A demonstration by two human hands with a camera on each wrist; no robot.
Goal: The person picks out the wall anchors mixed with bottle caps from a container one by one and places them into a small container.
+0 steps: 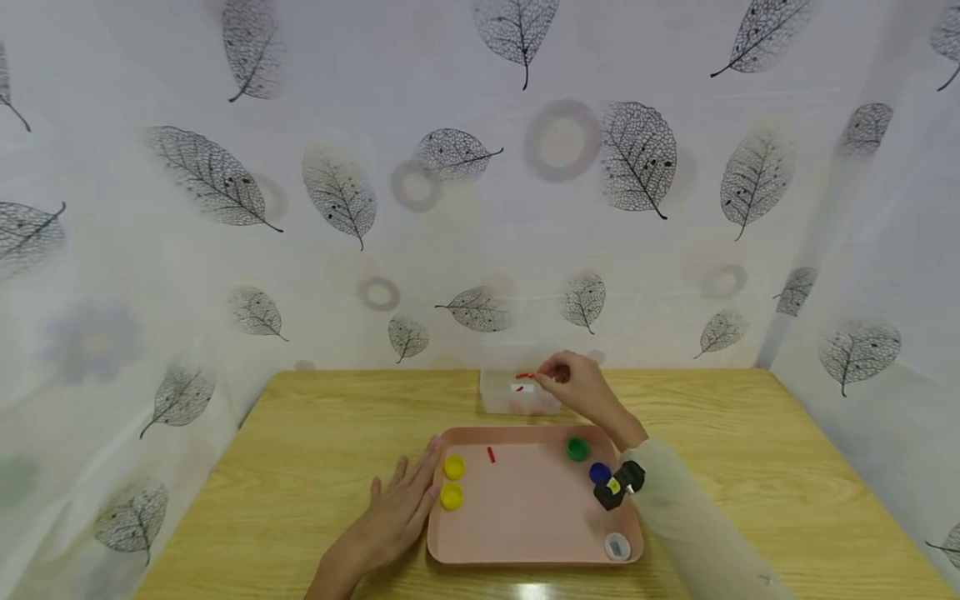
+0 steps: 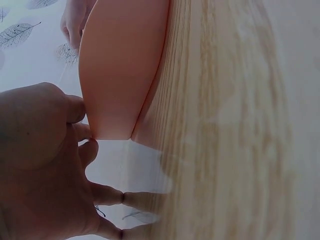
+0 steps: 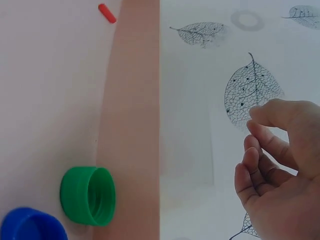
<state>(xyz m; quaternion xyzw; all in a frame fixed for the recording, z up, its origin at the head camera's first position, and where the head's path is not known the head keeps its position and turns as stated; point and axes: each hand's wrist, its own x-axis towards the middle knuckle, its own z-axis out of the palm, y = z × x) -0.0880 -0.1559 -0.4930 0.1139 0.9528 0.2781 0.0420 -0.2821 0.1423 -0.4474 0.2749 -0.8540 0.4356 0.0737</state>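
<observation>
My left hand (image 1: pixel 393 512) rests along the left side of the pink tray (image 1: pixel 536 542), its fingers mostly straight and touching the rim. In the left wrist view its fingertips meet the tray's outer wall. My right hand (image 1: pixel 573 383) hovers over the clear plastic box (image 1: pixel 498 400) behind the tray. Its thumb and index fingertip come together and the other fingers curl; the right wrist view shows nothing between them. Small red sticks (image 1: pixel 522 376) show at the box, one close to the fingertips. Another red stick (image 1: pixel 491 454) lies on the tray.
Two yellow caps (image 1: pixel 452 482) stand at the tray's left side. A green cap (image 1: pixel 577 449) and a blue cap (image 1: pixel 599 473) are at the right, with a white round piece (image 1: pixel 617 547) in the near right corner. A leaf-patterned curtain (image 1: pixel 480 208) encloses the wooden table (image 1: pixel 315 450).
</observation>
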